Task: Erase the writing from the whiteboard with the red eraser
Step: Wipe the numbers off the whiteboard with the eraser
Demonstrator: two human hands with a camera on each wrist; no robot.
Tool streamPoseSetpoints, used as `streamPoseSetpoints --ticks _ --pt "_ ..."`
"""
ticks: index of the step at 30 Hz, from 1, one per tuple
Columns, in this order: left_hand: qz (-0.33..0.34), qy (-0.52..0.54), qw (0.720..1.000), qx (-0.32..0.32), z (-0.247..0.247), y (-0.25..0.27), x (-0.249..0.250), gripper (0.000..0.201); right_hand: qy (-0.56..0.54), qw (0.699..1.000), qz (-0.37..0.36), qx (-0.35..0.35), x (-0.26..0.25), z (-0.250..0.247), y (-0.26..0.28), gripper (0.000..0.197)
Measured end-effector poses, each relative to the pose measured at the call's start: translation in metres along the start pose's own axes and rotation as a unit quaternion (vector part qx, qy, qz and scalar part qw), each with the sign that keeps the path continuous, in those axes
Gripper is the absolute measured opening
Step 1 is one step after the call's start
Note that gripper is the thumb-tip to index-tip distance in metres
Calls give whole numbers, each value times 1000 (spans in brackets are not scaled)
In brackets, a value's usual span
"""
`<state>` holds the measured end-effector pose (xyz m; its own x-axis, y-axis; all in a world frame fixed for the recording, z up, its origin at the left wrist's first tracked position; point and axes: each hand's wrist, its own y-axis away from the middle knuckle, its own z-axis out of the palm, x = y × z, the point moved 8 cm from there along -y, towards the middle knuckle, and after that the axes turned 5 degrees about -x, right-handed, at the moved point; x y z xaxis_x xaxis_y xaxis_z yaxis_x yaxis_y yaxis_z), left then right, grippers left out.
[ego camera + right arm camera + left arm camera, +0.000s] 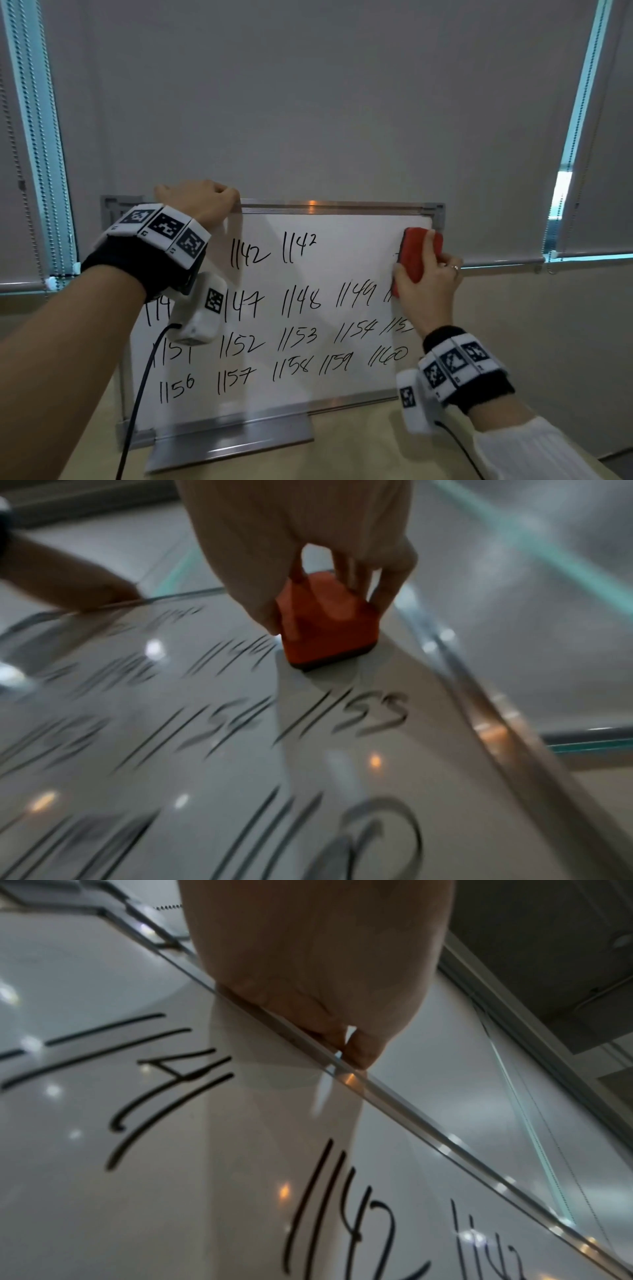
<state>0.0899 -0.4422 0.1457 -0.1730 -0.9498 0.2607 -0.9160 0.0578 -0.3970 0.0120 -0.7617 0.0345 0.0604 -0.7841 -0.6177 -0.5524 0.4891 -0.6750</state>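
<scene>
A small framed whiteboard [342, 233] stands upright on a tan table, covered with rows of black handwritten numbers [301, 301]. Its upper right area is wiped bare. My right hand [424, 284] grips the red eraser [416, 253] and presses it flat on the board near the right edge, seen also as the eraser [325, 626] just above the number 1155 [346, 715]. My left hand [202, 202] grips the board's top frame near the left corner; its fingers [356, 1047] curl over the metal rail [411, 1110].
The board rests on a metal foot [236, 442] on the table [359, 455]. Grey roller blinds [308, 102] hang close behind it, with bright window strips at left and right. Cables run from both wrist cameras.
</scene>
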Motion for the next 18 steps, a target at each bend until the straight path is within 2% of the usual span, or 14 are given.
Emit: streamPoseSetpoints --ticks 2,5,6,8,11,13,14,16,18 --pt "1 2 1000 2 0 -1 0 36 4 1000 -17 -16 -15 12 21 76" --pt "1 3 1000 -2 0 -1 1 34 39 987 -131 -80 -31 38 61 83" --pt "0 2 1000 -3 1 -1 1 35 57 984 -150 -83 -28 39 61 84" --pt "1 2 1000 -2 1 -1 2 36 49 989 -124 -57 -14 25 38 82" --pt "5 2 1000 -3 1 0 3 34 -34 999 -4 -14 8 2 3 77" --pt "7 4 1000 1 1 1 3 35 -37 999 19 2 7 3 8 76" --pt "8 6 1000 3 0 1 4 35 -30 1000 -5 -2 -3 8 21 76" --pt "8 6 1000 6 0 2 4 34 4 991 -125 -39 -29 29 56 76" --pt "9 6 1000 5 1 2 4 35 86 960 -250 -90 -45 45 81 73"
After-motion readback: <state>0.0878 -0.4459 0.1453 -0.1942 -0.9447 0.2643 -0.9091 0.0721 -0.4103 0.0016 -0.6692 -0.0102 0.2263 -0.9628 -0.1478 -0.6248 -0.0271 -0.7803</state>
